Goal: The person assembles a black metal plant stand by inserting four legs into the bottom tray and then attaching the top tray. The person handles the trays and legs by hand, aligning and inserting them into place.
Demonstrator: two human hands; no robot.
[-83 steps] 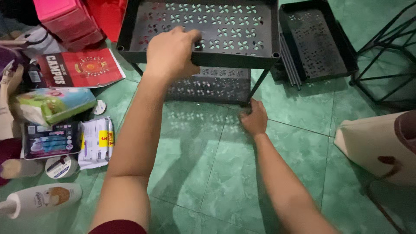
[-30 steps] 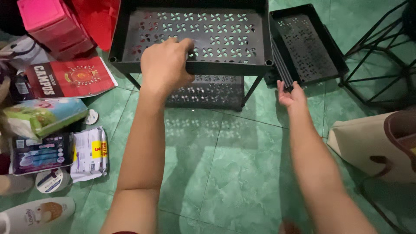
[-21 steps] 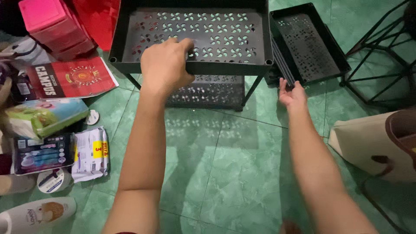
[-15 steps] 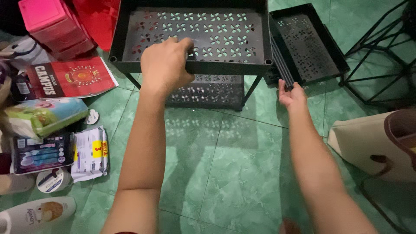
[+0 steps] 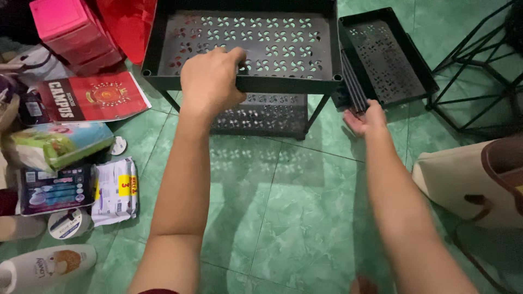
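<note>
A black metal rack with perforated shelves (image 5: 283, 84) stands on the green tiled floor. My left hand (image 5: 210, 81) is closed over the front rim of its top shelf, left of the middle. To the rack's right lie loose black perforated trays (image 5: 389, 54), one flat and others on edge beside it. My right hand (image 5: 366, 118) reaches to their near corner, fingers apart, fingertips touching the edges of the upright trays. A lower shelf shows beneath the top one.
Toiletry packs (image 5: 111, 190), a lotion bottle (image 5: 46, 264), a green pack (image 5: 57, 144) and a red booklet (image 5: 92, 98) lie at left. Pink drawers (image 5: 71, 30) stand at back left. A black wire frame (image 5: 482, 71) is at right, a beige bag (image 5: 474, 182) below it.
My right hand has left the rack's front right leg and moved right and up to the loose trays. My left hand has kept its hold on the top shelf's rim.
</note>
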